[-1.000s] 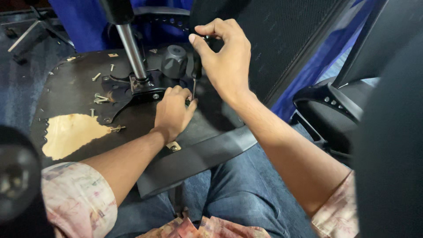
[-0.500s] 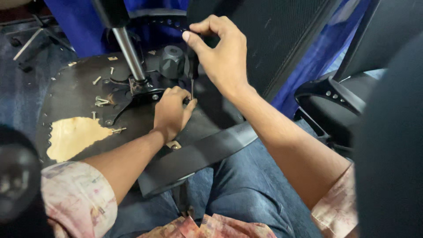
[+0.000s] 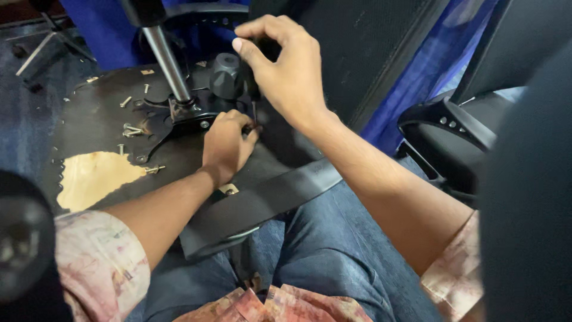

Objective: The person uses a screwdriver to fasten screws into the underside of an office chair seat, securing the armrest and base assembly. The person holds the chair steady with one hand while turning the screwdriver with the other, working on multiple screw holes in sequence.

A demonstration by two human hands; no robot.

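A person's left hand (image 3: pixel 228 145) is curled shut at the edge of the black metal mechanism plate (image 3: pixel 179 122) on the underside of an upturned office chair seat (image 3: pixel 101 128), though what it pinches cannot be made out. The right hand (image 3: pixel 286 65) closes over a dark part just right of the black tension knob (image 3: pixel 226 76), at the far side of the plate. A chrome gas cylinder (image 3: pixel 167 62) rises from the plate. Loose screws (image 3: pixel 131 129) lie left of it, beside a bare wood patch (image 3: pixel 92 177). The seat rests across the person's jeans (image 3: pixel 333 250).
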